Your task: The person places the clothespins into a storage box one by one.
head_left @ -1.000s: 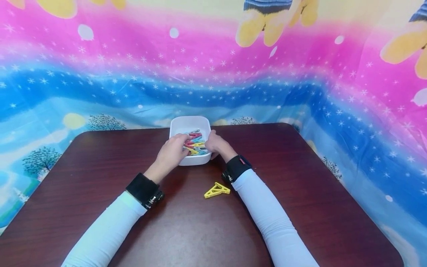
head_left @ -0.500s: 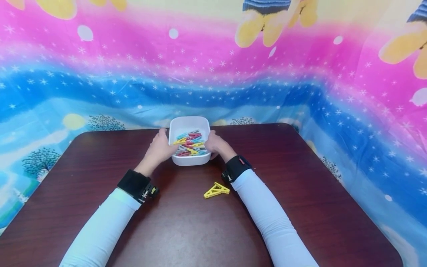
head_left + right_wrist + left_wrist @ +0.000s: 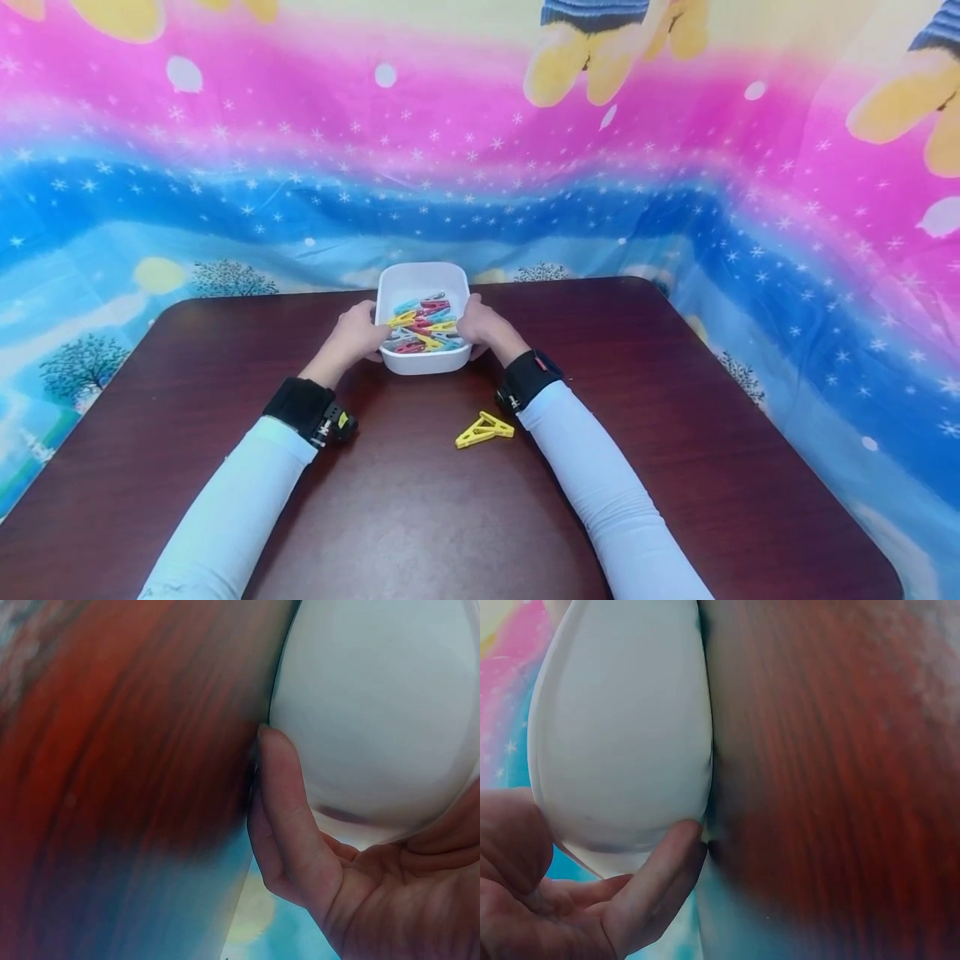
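Note:
A white rectangular bin (image 3: 426, 362) with rounded corners stands near the table's far edge. Several colourful clothespins (image 3: 427, 323) in red, yellow, blue and grey lie inside it. My left hand (image 3: 356, 335) grips the bin's left side, its thumb over the rim. On the opposite side my right hand (image 3: 487, 325) holds the bin the same way. Both wrist views show fingers curled under the outer wall close to the tabletop. A yellow A-shaped clip (image 3: 484, 430), like a large clothespin, lies on the table in front of the bin, touched by neither hand.
The dark red-brown wooden table (image 3: 247, 350) has rounded far corners. Behind it and along its sides hangs a printed curtain (image 3: 465, 167) in pink and blue, close to the far edge.
My left hand has come out of the bin from among the clothespins and now grips its left side. A yellow clothespin shows at the pile's left. The right hand stays in place.

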`<move>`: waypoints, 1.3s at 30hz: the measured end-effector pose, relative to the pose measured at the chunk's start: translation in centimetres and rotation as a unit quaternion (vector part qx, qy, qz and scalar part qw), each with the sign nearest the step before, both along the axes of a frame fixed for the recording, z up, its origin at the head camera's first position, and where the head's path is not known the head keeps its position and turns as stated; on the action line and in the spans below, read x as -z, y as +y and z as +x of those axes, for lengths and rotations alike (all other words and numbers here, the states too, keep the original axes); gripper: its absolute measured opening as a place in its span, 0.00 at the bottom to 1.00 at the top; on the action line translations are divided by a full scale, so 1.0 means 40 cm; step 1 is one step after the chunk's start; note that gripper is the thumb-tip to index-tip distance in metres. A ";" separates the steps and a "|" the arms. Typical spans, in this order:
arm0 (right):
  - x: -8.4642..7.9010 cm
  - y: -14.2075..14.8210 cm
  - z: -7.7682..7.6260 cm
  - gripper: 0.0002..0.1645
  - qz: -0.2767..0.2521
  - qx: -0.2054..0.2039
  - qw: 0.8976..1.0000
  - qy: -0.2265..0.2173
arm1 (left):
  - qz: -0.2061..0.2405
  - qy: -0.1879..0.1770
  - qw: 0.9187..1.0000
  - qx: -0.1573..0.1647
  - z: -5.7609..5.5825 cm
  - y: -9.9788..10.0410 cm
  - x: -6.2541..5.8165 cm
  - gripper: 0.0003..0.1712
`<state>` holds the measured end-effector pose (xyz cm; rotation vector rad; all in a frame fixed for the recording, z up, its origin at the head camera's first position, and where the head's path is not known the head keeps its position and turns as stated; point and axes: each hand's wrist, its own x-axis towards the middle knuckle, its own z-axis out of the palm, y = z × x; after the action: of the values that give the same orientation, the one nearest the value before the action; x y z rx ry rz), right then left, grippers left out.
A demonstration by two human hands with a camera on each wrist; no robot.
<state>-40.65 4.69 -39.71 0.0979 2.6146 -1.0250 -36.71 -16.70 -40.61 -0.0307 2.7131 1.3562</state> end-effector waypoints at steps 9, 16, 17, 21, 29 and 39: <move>0.003 -0.005 0.006 0.41 -0.004 0.001 1.000 0.005 | -0.046 -0.040 0.998 0.000 0.001 0.023 -0.018 0.37; 0.002 0.001 0.004 0.41 -0.009 -0.002 1.000 0.005 | -0.062 -0.068 0.996 0.006 -0.002 0.036 -0.026 0.41; 0.001 0.004 0.004 0.41 -0.009 -0.007 1.000 0.003 | -0.062 -0.066 0.996 0.007 -0.004 0.035 -0.024 0.41; -0.028 0.034 0.011 0.44 0.001 -0.042 0.999 -0.003 | -0.067 -0.065 0.996 0.005 -0.009 0.032 -0.018 0.40; -0.246 0.104 0.140 0.25 0.122 -0.180 0.967 0.132 | -0.079 -0.063 0.995 -0.001 -0.004 0.041 -0.032 0.39; -0.204 0.080 0.320 0.43 0.298 -0.342 0.891 0.019 | -0.096 -0.071 0.993 -0.011 -0.005 0.042 -0.030 0.38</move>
<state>-27.84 7.89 -31.56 -0.6577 2.5688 0.0226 -36.93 -15.01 -39.43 -0.1660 2.7179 1.0497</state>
